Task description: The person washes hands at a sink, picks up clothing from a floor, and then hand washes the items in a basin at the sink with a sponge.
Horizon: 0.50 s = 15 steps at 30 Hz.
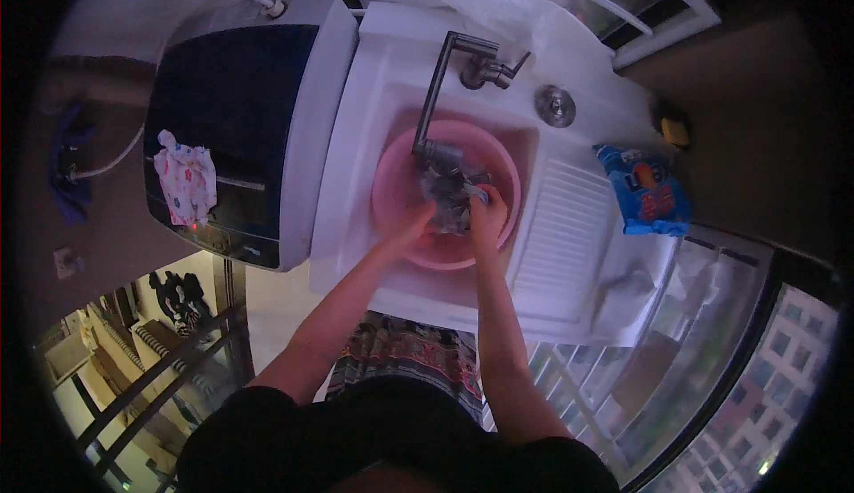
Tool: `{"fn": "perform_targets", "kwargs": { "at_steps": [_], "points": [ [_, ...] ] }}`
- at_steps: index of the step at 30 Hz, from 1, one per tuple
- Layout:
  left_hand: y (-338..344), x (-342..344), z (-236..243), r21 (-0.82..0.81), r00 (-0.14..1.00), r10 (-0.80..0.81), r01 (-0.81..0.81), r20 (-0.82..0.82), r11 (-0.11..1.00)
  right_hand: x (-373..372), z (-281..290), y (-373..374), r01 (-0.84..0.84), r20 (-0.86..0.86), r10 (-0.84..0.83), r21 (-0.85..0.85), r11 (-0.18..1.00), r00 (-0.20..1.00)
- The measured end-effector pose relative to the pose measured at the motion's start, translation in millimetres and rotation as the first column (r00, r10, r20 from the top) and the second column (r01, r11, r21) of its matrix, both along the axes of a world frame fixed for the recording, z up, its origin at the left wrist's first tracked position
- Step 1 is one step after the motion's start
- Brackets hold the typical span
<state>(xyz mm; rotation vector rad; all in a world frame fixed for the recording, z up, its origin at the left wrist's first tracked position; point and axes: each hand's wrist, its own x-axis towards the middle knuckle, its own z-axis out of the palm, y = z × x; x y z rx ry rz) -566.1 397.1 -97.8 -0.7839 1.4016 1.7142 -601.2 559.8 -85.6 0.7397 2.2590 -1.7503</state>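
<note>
A pink basin [388, 192] sits inside the white sink [363, 151], under the dark spout of the faucet [433, 93]. Bunched in the basin is a wet-looking dark grey cloth [452, 201]; its exact kind is not clear. My right hand [487, 215] grips the cloth's right side with bent fingers. On the lower left side, my left hand [416, 225] is closed on the same cloth, its fingertips partly hidden in the folds. Both forearms reach in over the sink's front edge.
Left of the sink stands a washing machine [236, 93] with a floral cloth [187, 180] on its dark lid. A ribbed washboard [560, 235] is moulded into the sink's right side. Beyond it lie a blue bag [645, 189] and a metal drain strainer [555, 105].
</note>
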Motion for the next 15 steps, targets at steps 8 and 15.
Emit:
{"fn": "perform_targets", "kwargs": {
  "at_steps": [8,15],
  "points": [
    [-53.4,1.7,-55.5,0.404,0.797,0.565,-0.599,0.213,0.692,-5.3,33.1,-17.4,-0.592,-0.166,0.605,0.122,0.796,0.779],
    [-42.8,5.4,-0.5,-0.023,0.869,0.453,-0.458,0.197,0.889,-10.6,-52.0,-40.5,-0.428,-0.182,0.847,0.798,0.424,0.499]
  ]
}}
